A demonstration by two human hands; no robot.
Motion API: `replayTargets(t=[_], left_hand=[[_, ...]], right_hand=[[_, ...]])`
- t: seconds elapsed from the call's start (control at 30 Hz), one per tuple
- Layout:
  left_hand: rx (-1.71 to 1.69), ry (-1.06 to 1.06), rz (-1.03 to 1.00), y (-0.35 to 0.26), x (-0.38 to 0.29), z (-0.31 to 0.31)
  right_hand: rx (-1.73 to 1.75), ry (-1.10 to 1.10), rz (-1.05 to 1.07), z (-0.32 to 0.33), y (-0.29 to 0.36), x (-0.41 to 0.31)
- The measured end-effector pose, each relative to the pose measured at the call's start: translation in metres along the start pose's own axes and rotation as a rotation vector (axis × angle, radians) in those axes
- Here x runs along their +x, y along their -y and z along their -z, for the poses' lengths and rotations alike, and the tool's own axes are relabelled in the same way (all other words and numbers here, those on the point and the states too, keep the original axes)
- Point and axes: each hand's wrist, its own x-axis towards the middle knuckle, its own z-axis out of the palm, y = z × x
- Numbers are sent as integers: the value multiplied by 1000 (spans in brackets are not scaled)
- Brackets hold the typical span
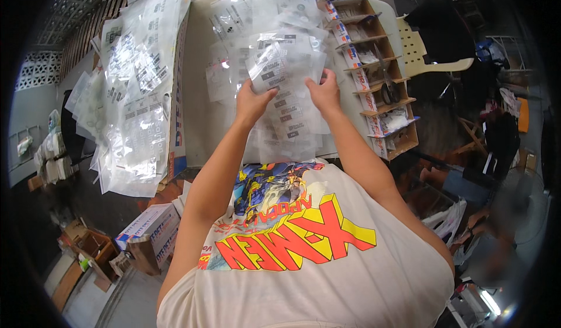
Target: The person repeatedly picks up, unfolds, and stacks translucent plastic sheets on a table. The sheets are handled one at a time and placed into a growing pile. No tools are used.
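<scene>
A translucent printed film sheet [280, 71] lies over a pile of similar sheets on a pale table [199, 87]. My left hand [254, 102] grips the near left edge of that sheet, thumb on top, fingers partly hidden beneath. At the pile's right side is my right hand [325, 92], thumb and fingers bent around the edge of film there; whether it grips a sheet is unclear. More film sheets [263, 8] spread towards the far side of the table. Dark-handled scissors [388, 82] rest upright in the divided cardboard box to the right.
A tall stack of printed films [140, 91] lies on a cardboard box at the left. The divided cardboard box [374, 109], with small film pieces in its compartments, lines the table's right side. Beyond it stands a cream plastic chair [420, 65]. A printed carton [153, 231] sits lower left.
</scene>
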Motion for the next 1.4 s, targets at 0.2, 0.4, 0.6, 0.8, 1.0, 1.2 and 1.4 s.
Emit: replayTargets(t=[0.2,0.4,0.6,0.8,1.0,1.2,1.4], left_hand=[[-104,25,8,25,3,28],[-10,266,-184,-82,-5,180],[286,92,-263,-97,-1,403],[-51,90,-49,-27,-1,497],[111,4,359,160,10,500],[484,-631,-675,25,-8,278],[731,-52,68,7,-30,55]], right_hand=[[177,-35,16,-8,-23,2],[246,37,-124,-4,-61,34],[9,-27,-7,-6,-53,26],[-43,-63,-96,-2,-33,18],[-181,31,-86,-13,1,15],[-76,-108,-45,-28,-29,41],[116,-37,-29,-9,-63,33]])
